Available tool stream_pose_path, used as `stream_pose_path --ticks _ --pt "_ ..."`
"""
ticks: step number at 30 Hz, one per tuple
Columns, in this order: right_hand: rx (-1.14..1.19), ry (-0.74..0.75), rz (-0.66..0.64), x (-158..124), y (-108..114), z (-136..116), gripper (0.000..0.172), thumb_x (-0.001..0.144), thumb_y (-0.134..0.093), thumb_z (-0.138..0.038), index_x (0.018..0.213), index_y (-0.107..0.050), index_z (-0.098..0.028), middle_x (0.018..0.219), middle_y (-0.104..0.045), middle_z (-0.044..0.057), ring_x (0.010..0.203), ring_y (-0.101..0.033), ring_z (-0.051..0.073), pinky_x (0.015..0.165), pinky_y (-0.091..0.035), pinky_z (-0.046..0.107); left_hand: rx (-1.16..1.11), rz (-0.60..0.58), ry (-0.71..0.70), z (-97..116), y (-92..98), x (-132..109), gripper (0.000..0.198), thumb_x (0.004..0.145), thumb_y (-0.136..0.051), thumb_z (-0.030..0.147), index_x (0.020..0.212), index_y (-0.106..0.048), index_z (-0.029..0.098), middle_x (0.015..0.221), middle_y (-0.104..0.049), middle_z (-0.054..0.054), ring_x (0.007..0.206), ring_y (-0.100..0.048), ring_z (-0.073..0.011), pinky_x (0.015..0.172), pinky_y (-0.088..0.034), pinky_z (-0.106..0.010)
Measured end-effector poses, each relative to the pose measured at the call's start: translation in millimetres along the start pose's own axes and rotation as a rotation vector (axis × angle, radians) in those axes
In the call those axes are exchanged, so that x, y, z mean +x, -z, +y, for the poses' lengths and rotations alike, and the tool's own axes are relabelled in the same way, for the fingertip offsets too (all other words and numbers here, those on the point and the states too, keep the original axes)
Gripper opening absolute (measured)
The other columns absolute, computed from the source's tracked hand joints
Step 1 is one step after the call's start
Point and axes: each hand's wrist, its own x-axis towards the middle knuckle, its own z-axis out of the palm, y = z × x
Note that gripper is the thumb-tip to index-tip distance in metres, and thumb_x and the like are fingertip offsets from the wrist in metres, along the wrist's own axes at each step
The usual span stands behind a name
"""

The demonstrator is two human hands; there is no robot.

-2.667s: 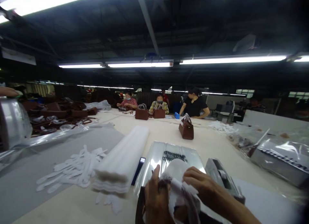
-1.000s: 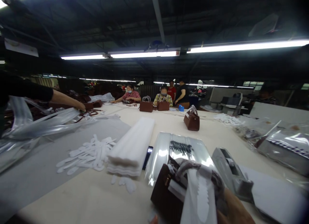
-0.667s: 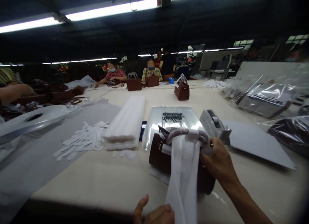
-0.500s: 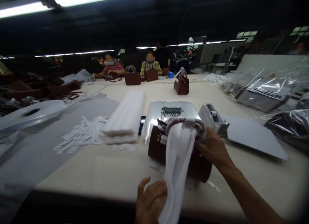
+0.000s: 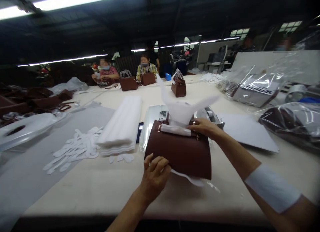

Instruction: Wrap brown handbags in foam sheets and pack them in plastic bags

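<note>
A dark brown handbag (image 5: 180, 155) stands tilted in front of me, its broad side facing me. Gold-coloured fittings and a white-wrapped strip (image 5: 176, 130) run along its top. My left hand (image 5: 156, 173) has its fingers curled on the bag's lower left edge. At the top right corner, my right hand (image 5: 203, 127) grips the bag beside the wrapped strip; its fingertips are partly hidden. White foam wrapping (image 5: 181, 110) rises behind the bag's top, with two blurred ends spread outward. A white sheet edge (image 5: 187, 178) shows under the bag.
Left of the bag lie a folded white foam stack (image 5: 122, 125) and loose white strips (image 5: 75, 148). Behind it are clear plastic bags (image 5: 150, 122) and a tape dispenser (image 5: 213, 115). White board (image 5: 247, 132) and plastic-wrapped bags (image 5: 255, 90) lie right. Co-workers sit across the table.
The handbag has turned so its broad side faces me. The long white foam strip that hung toward me now stands up behind the bag. My left hand has moved from the strip to the bag.
</note>
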Motion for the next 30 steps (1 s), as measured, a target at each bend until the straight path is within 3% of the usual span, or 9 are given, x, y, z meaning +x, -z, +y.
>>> stream_pose_path --ticks 5,9,13,16,19,23,25,27,30 --pt "0.04 -0.069 -0.313 20.7 -36.8 19.3 0.023 0.085 -0.055 -0.033 0.081 -0.062 -0.012 0.073 -0.062 0.0 0.066 -0.06 0.012 0.065 -0.05 0.028 -0.133 -0.194 -0.096 8.6 33.1 35.2 0.01 0.083 -0.046 0.015 0.079 -0.055 0.016 0.113 -0.06 -0.007 0.115 -0.048 -0.0223 0.101 -0.033 -0.046" --pt "0.01 -0.083 -0.251 23.5 -32.3 22.8 0.034 0.084 -0.054 -0.041 0.095 -0.063 -0.01 0.093 -0.064 0.011 0.087 -0.061 0.022 0.08 -0.048 0.039 -0.245 -0.296 0.009 1.3 25.2 42.1 0.009 0.084 -0.045 0.016 0.087 -0.053 0.017 0.109 -0.062 -0.006 0.109 -0.054 -0.0198 0.097 -0.04 -0.042" --pt "-0.01 0.075 -0.026 -32.5 0.8 18.0 0.059 0.083 -0.046 -0.053 0.13 -0.042 -0.018 0.129 -0.047 0.011 0.117 -0.043 0.028 0.101 -0.032 0.043 -0.316 -0.287 0.062 -2.8 13.9 34.5 0.011 0.085 -0.044 0.017 0.092 -0.053 0.018 0.111 -0.062 -0.006 0.11 -0.053 -0.0199 0.099 -0.037 -0.044" --pt "-0.058 0.493 -0.225 -90.1 -1.7 25.0 0.08 0.064 -0.069 -0.056 0.133 -0.039 -0.028 0.136 -0.039 0.006 0.126 -0.032 0.029 0.107 -0.022 0.043 -0.324 -0.264 0.066 -1.6 13.2 27.2 0.012 0.084 -0.044 0.016 0.092 -0.053 0.018 0.111 -0.061 -0.005 0.111 -0.052 -0.0201 0.1 -0.035 -0.044" --pt "-0.029 0.609 -0.123 -117.4 -27.3 40.0 0.04 0.078 -0.062 -0.038 0.115 -0.056 -0.025 0.129 -0.046 0.008 0.124 -0.035 0.024 0.102 -0.034 0.039 -0.365 -0.318 0.055 -9.0 21.9 40.2 0.009 0.084 -0.046 0.019 0.087 -0.054 0.019 0.103 -0.064 -0.005 0.102 -0.057 -0.0198 0.095 -0.041 -0.04" --pt "0.036 0.565 -0.008 -113.6 -48.5 47.5 0.023 0.081 -0.059 -0.031 0.102 -0.063 -0.022 0.119 -0.054 0.009 0.118 -0.043 0.023 0.096 -0.041 0.037 -0.314 -0.359 0.132 -42.0 24.0 120.8 0.015 0.086 -0.047 0.031 0.087 -0.055 0.018 0.102 -0.061 -0.007 0.101 -0.055 -0.0187 0.086 -0.046 -0.033" --pt "0.058 0.559 0.01 -111.0 -48.5 45.4 0.023 0.081 -0.059 -0.031 0.101 -0.063 -0.022 0.118 -0.055 0.009 0.117 -0.044 0.023 0.096 -0.041 0.038 -0.152 -0.241 0.065 -61.3 5.4 181.2 0.029 0.085 -0.047 0.039 0.101 -0.055 0.017 0.121 -0.053 -0.01 0.119 -0.042 -0.0237 0.102 -0.031 -0.044" --pt "0.08 0.538 0.022 -111.6 -46.4 42.5 0.023 0.08 -0.06 -0.032 0.101 -0.064 -0.022 0.117 -0.055 0.009 0.116 -0.044 0.023 0.097 -0.04 0.039 0.025 -0.264 0.059 -75.7 -24.8 239.7 0.051 0.082 -0.048 0.049 0.118 -0.046 0.013 0.13 -0.044 -0.014 0.127 -0.03 -0.031 0.104 -0.014 -0.057" --pt "0.124 0.454 0.022 -113.8 -45.5 39.2 0.022 0.078 -0.061 -0.034 0.098 -0.064 -0.024 0.117 -0.056 0.007 0.115 -0.045 0.023 0.099 -0.038 0.04 0.092 -0.527 0.087 -80.9 -65.7 296.8 0.049 0.073 -0.06 0.049 0.096 -0.059 0.005 0.096 -0.061 -0.017 0.102 -0.052 -0.0344 0.088 -0.037 -0.052"
